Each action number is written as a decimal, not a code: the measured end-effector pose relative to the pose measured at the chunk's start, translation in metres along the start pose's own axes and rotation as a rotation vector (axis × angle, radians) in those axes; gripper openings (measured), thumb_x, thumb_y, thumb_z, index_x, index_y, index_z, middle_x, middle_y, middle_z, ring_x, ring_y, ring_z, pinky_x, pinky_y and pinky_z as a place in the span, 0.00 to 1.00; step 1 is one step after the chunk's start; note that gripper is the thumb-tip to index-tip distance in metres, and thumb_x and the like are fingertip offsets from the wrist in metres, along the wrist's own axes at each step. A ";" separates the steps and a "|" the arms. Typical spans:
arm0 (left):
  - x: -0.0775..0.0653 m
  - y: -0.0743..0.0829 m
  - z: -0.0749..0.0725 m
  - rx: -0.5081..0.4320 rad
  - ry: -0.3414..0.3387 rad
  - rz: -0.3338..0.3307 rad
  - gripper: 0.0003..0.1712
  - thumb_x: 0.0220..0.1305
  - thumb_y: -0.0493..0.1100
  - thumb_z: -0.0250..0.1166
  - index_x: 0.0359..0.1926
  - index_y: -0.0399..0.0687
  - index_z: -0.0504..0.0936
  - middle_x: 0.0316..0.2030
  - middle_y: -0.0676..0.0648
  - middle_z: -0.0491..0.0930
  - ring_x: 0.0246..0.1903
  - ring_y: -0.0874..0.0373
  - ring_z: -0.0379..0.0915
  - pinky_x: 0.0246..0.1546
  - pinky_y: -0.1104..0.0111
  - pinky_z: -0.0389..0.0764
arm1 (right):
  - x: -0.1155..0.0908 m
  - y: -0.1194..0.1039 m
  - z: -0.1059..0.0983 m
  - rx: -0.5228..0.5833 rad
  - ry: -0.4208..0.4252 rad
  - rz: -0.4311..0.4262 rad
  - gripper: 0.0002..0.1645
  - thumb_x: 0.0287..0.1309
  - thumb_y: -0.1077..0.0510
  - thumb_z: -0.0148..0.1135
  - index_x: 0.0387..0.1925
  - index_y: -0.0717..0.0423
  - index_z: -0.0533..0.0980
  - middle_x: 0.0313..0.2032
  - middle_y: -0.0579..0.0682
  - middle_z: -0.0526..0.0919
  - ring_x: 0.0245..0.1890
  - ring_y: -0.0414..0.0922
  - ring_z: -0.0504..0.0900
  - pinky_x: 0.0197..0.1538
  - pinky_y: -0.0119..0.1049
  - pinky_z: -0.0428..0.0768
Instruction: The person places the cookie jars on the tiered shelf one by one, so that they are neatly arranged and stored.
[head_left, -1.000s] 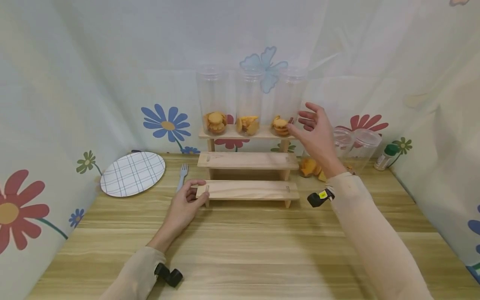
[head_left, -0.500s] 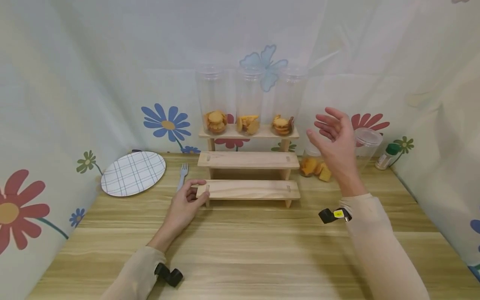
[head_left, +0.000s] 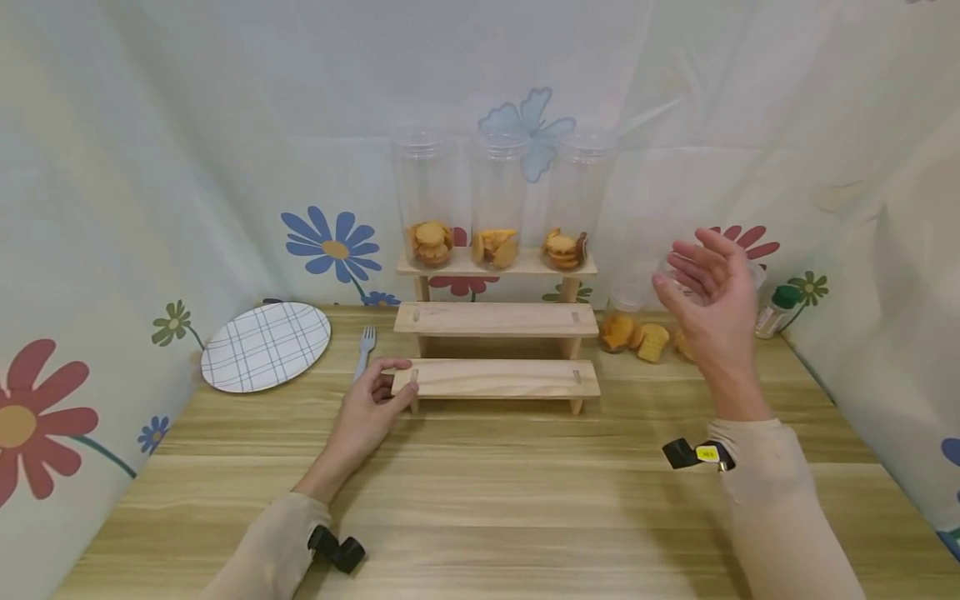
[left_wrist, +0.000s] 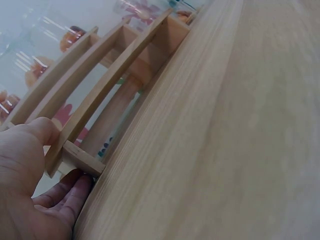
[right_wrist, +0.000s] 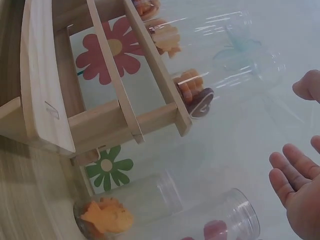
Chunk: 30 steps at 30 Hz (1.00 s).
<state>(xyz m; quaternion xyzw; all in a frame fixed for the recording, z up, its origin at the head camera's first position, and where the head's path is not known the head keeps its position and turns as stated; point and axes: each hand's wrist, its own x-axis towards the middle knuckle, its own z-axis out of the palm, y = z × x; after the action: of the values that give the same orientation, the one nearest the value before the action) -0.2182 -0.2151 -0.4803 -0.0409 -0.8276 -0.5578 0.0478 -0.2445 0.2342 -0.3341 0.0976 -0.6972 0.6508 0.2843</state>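
Observation:
My left hand [head_left: 375, 404] grips the left end of the lowest step of a three-tier wooden display rack [head_left: 495, 319]. In the left wrist view, the thumb lies over the step and the other fingers are by its leg. Three tall clear jars with biscuits stand on the top tier: a left jar [head_left: 431, 242], a middle jar [head_left: 496, 248] and a right jar [head_left: 566, 248]. My right hand [head_left: 716, 325] hovers with spread fingers, holding nothing. It partly hides clear jars on the table, among them a jar of orange biscuits [head_left: 620, 331] and a jar of yellow biscuits [head_left: 653, 340].
A checked oval plate [head_left: 266, 347] leans against the back cloth at left. Beside it lies a grey fork [head_left: 365, 348], partly behind the left hand. A green-capped shaker [head_left: 778, 310] stands at the far right. Flowered cloth walls border the wooden table [head_left: 480, 500].
My right hand has moved away from the right jar on the top tier, to the right and slightly down, over the table jars. The left hand stays on the rack.

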 end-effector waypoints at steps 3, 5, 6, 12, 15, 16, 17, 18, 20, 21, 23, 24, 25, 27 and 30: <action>0.000 0.000 0.000 -0.001 -0.001 0.002 0.23 0.80 0.52 0.72 0.69 0.59 0.80 0.51 0.42 0.88 0.49 0.50 0.85 0.45 0.65 0.82 | -0.001 0.000 -0.004 0.001 0.011 -0.008 0.40 0.67 0.64 0.79 0.75 0.47 0.73 0.67 0.55 0.83 0.67 0.50 0.82 0.68 0.30 0.79; -0.001 0.001 0.000 0.002 -0.002 0.003 0.23 0.80 0.52 0.72 0.70 0.58 0.80 0.51 0.41 0.88 0.49 0.50 0.85 0.45 0.66 0.82 | -0.001 0.001 -0.006 0.010 0.020 -0.017 0.39 0.67 0.64 0.80 0.75 0.49 0.73 0.68 0.57 0.83 0.66 0.51 0.83 0.67 0.30 0.79; -0.001 0.001 0.000 0.002 -0.001 0.004 0.23 0.80 0.52 0.72 0.70 0.58 0.80 0.51 0.41 0.88 0.49 0.50 0.85 0.45 0.66 0.82 | -0.001 0.001 -0.007 0.014 0.023 -0.023 0.39 0.66 0.64 0.80 0.75 0.50 0.74 0.68 0.58 0.83 0.66 0.51 0.83 0.67 0.30 0.80; -0.001 0.002 0.000 -0.001 0.003 0.004 0.23 0.80 0.53 0.72 0.70 0.57 0.80 0.52 0.41 0.89 0.49 0.50 0.85 0.46 0.67 0.82 | -0.001 0.001 -0.014 0.068 0.055 -0.046 0.38 0.64 0.69 0.79 0.72 0.52 0.76 0.64 0.56 0.85 0.64 0.53 0.84 0.64 0.29 0.81; -0.001 0.002 0.000 -0.003 0.001 -0.002 0.23 0.80 0.53 0.72 0.70 0.57 0.80 0.52 0.41 0.89 0.50 0.50 0.85 0.46 0.66 0.82 | -0.001 0.001 -0.019 0.075 0.075 -0.049 0.38 0.63 0.69 0.79 0.72 0.53 0.77 0.63 0.54 0.86 0.63 0.52 0.85 0.64 0.29 0.81; -0.001 0.001 0.000 -0.003 0.001 -0.002 0.23 0.80 0.53 0.72 0.70 0.57 0.80 0.52 0.41 0.89 0.50 0.49 0.85 0.47 0.66 0.82 | 0.000 0.001 -0.021 0.072 0.082 -0.047 0.38 0.63 0.69 0.80 0.72 0.53 0.77 0.63 0.55 0.86 0.63 0.52 0.85 0.64 0.29 0.81; -0.001 0.000 0.000 0.000 0.000 -0.005 0.23 0.80 0.53 0.72 0.69 0.58 0.80 0.52 0.41 0.89 0.50 0.50 0.85 0.47 0.66 0.82 | 0.000 0.000 -0.022 0.065 0.089 -0.043 0.38 0.63 0.69 0.80 0.72 0.53 0.76 0.64 0.55 0.86 0.63 0.51 0.85 0.65 0.29 0.80; -0.001 0.000 0.000 0.000 0.000 -0.005 0.23 0.80 0.53 0.72 0.69 0.58 0.80 0.52 0.41 0.89 0.50 0.49 0.85 0.47 0.66 0.82 | 0.001 0.000 -0.024 0.063 0.097 -0.044 0.39 0.63 0.69 0.80 0.72 0.53 0.76 0.63 0.54 0.86 0.63 0.51 0.84 0.65 0.29 0.80; -0.001 -0.001 0.000 0.000 0.002 -0.007 0.23 0.80 0.53 0.72 0.69 0.59 0.80 0.52 0.42 0.89 0.50 0.50 0.85 0.47 0.66 0.82 | 0.002 0.000 -0.028 0.067 0.113 -0.042 0.39 0.63 0.69 0.80 0.72 0.53 0.76 0.64 0.55 0.86 0.64 0.52 0.84 0.65 0.30 0.80; -0.001 -0.001 0.000 0.001 0.002 -0.007 0.23 0.80 0.54 0.72 0.69 0.59 0.80 0.52 0.42 0.89 0.50 0.50 0.85 0.46 0.66 0.82 | 0.003 0.000 -0.031 0.064 0.121 -0.038 0.39 0.63 0.69 0.81 0.73 0.53 0.76 0.64 0.55 0.86 0.64 0.52 0.83 0.66 0.30 0.79; -0.001 -0.001 0.000 0.001 0.003 -0.006 0.23 0.80 0.54 0.72 0.69 0.59 0.80 0.52 0.42 0.89 0.50 0.50 0.85 0.46 0.66 0.82 | 0.004 -0.001 -0.036 0.068 0.138 -0.034 0.40 0.62 0.69 0.81 0.73 0.52 0.75 0.64 0.55 0.85 0.65 0.51 0.82 0.67 0.30 0.79; -0.001 -0.001 0.000 0.000 0.003 -0.005 0.23 0.80 0.54 0.72 0.69 0.59 0.80 0.52 0.42 0.89 0.50 0.50 0.85 0.46 0.66 0.82 | 0.005 -0.001 -0.038 0.071 0.145 -0.033 0.41 0.62 0.70 0.81 0.73 0.52 0.75 0.65 0.55 0.85 0.65 0.52 0.82 0.68 0.30 0.78; -0.001 -0.001 0.000 0.000 0.003 -0.005 0.23 0.80 0.54 0.72 0.69 0.59 0.80 0.52 0.42 0.89 0.49 0.50 0.85 0.46 0.66 0.82 | 0.006 0.000 -0.041 0.078 0.149 -0.032 0.42 0.61 0.71 0.81 0.73 0.52 0.75 0.65 0.55 0.84 0.66 0.51 0.81 0.69 0.30 0.77; -0.001 -0.001 0.000 -0.003 0.000 -0.004 0.23 0.80 0.53 0.72 0.69 0.58 0.80 0.52 0.42 0.89 0.50 0.50 0.85 0.46 0.66 0.82 | 0.007 0.000 -0.047 0.086 0.149 -0.038 0.44 0.60 0.72 0.80 0.74 0.52 0.74 0.67 0.55 0.83 0.68 0.52 0.79 0.71 0.30 0.75; 0.000 -0.001 0.000 -0.003 -0.002 -0.002 0.23 0.80 0.53 0.72 0.70 0.58 0.80 0.52 0.42 0.89 0.50 0.50 0.85 0.46 0.66 0.82 | 0.008 0.002 -0.057 0.110 0.145 -0.053 0.47 0.58 0.75 0.79 0.76 0.53 0.72 0.70 0.55 0.80 0.72 0.51 0.76 0.75 0.31 0.72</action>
<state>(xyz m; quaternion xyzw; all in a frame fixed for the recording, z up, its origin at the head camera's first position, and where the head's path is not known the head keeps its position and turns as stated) -0.2179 -0.2156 -0.4810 -0.0406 -0.8267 -0.5592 0.0461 -0.2372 0.2910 -0.3320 0.0840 -0.6352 0.6856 0.3455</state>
